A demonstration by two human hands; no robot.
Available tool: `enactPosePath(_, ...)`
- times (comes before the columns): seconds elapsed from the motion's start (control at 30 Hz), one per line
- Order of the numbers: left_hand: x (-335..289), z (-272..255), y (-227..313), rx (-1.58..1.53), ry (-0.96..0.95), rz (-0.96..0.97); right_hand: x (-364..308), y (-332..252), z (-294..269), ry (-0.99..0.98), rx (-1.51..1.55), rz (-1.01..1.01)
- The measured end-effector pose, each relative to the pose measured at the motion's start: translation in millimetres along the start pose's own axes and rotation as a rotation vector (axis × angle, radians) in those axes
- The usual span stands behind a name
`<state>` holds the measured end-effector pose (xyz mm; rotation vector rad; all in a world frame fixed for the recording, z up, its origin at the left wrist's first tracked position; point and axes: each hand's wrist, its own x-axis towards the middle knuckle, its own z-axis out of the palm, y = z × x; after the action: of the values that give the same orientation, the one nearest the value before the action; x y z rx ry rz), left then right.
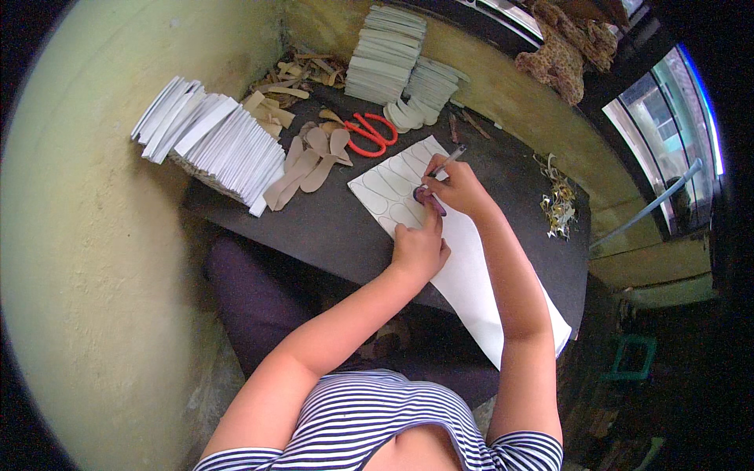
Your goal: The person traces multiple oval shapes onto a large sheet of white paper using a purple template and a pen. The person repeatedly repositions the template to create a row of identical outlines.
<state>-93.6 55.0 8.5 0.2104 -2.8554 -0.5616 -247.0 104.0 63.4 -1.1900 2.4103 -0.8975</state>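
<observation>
A long white sheet [471, 271] lies slantwise on the dark table, with several rounded, sole-like outlines drawn on its far part. My left hand [419, 250] presses a small purple template [439, 208] onto it with a stretched index finger; the thumb stands apart and the other fingers are curled under. Beside that fingertip, my right hand [459, 191] is closed round a pen [451, 160]. The pen's upper end points away to the far right, and its tip is hidden by my fingers. The sheet's near end hangs past the table edge beneath my right forearm.
Red-handled scissors [371, 135] lie beyond the sheet, near beige cut pieces [314, 161]. White strips [220, 141] are stacked at the left by the wall, and more white stacks [386, 55] stand at the back. Curled scraps [558, 200] lie on the table's [314, 235] right side.
</observation>
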Motion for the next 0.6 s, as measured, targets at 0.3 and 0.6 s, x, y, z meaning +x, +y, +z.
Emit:
enactPosePath(0.3,1,1,-1,-0.008,0.005,-0.002,-6,7,-1,0.032,0.031,0.051)
enactPosePath(0.6,1,-1,-2,-0.003,-0.013,0.006,-27,5,0,0.099,0.002,-0.011)
